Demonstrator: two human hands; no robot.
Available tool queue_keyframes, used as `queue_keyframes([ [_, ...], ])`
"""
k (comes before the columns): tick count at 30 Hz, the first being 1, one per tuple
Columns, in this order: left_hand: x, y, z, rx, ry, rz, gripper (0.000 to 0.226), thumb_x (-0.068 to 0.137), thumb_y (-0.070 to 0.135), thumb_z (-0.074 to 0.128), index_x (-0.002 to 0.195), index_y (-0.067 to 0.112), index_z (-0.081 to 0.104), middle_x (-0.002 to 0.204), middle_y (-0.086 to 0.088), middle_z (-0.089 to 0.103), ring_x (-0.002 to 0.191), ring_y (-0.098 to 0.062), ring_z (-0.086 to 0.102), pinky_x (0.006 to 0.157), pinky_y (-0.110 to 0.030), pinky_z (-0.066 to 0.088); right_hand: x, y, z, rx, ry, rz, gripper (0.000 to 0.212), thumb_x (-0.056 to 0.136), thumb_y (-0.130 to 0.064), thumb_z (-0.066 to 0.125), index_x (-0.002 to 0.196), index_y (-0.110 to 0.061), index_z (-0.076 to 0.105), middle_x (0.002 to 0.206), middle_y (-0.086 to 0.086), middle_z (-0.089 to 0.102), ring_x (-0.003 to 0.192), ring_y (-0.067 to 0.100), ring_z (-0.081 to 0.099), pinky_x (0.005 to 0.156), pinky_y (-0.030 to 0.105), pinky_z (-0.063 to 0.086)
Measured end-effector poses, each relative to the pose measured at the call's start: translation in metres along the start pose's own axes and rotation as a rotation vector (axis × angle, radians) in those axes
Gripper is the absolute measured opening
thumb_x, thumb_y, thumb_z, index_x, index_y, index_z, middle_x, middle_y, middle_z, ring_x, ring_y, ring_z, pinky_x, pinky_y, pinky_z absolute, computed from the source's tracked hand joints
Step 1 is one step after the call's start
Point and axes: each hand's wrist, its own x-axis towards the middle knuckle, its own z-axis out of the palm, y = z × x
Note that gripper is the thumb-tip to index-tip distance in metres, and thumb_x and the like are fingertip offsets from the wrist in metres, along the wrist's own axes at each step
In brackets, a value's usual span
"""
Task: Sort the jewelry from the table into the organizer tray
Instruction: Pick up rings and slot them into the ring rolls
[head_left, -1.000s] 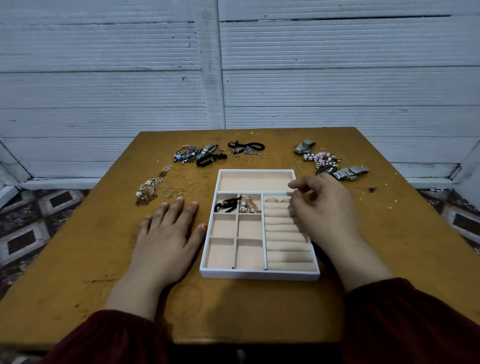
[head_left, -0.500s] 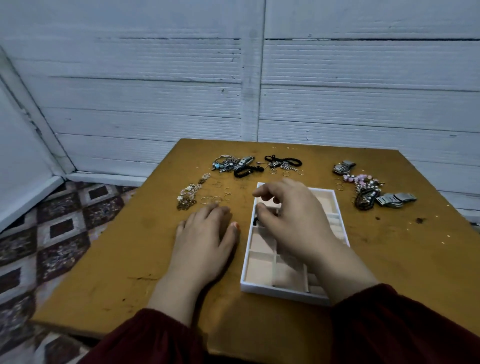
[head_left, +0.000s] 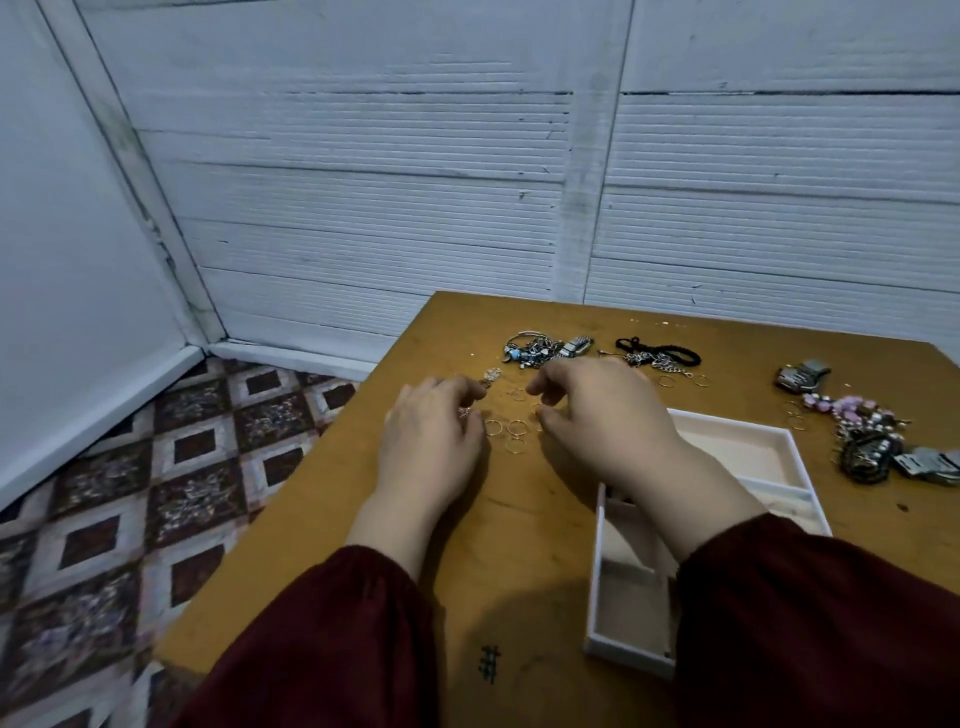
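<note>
Now | tray (head_left: 628, 657) lengthwise near-far | left hand (head_left: 431, 441), right hand (head_left: 602, 415) curled over rings (head_left: 517, 428), grip unclear

Loose dark maroon sleeves (head_left: 332, 639), gathered cuffs, bare hands (head_left: 431, 447).

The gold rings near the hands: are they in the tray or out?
Out: the gold rings lie on the wooden table, left of the tray.
</note>
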Motion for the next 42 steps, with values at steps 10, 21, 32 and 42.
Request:
queue_keyframes([
  [10, 0.013, -0.015, 0.015, 0.038, -0.028, 0.007, 0.019, 0.092, 0.035, 0.053, 0.104, 0.031, 0.067, 0.093, 0.01, 0.044, 0.101, -0.017, 0.041, 0.084, -0.031, 0.032, 0.03, -0.001, 0.015, -0.149, -0.194, -0.073, 0.02, 0.09, -0.04, 0.058, 0.109, -0.04, 0.066, 0.118, -0.004, 0.062, 0.117, 0.025, 0.049, 0.096, 0.037, 0.037],
  [21, 0.014, -0.02, 0.021, 0.01, -0.013, 0.016, 0.018, 0.09, 0.039, 0.055, 0.099, 0.033, 0.069, 0.101, 0.012, 0.041, 0.11, -0.018, 0.033, 0.087, -0.031, 0.023, 0.038, -0.003, 0.025, -0.111, -0.271, -0.039, 0.009, 0.082, -0.033, 0.067, 0.091, -0.032, 0.066, 0.105, -0.005, 0.065, 0.107, 0.023, 0.056, 0.09, 0.033, 0.041],
  [32, 0.015, -0.02, 0.021, 0.015, -0.045, 0.036, 0.018, 0.091, 0.041, 0.056, 0.102, 0.036, 0.068, 0.109, 0.01, 0.046, 0.112, -0.017, 0.031, 0.087, -0.031, 0.023, 0.041, 0.004, 0.024, 0.027, -0.264, 0.02, 0.01, 0.08, -0.023, 0.07, 0.078, -0.027, 0.061, 0.088, -0.007, 0.067, 0.092, 0.018, 0.061, 0.082, 0.033, 0.049],
  [42, 0.014, -0.019, 0.019, 0.075, -0.081, 0.033, 0.024, 0.085, 0.051, 0.06, 0.104, 0.039, 0.067, 0.113, 0.01, 0.044, 0.114, -0.018, 0.028, 0.082, -0.03, 0.018, 0.042, 0.002, 0.023, 0.121, -0.116, 0.059, 0.023, 0.082, -0.023, 0.065, 0.064, -0.03, 0.052, 0.085, -0.006, 0.07, 0.091, 0.019, 0.064, 0.077, 0.03, 0.047],
])
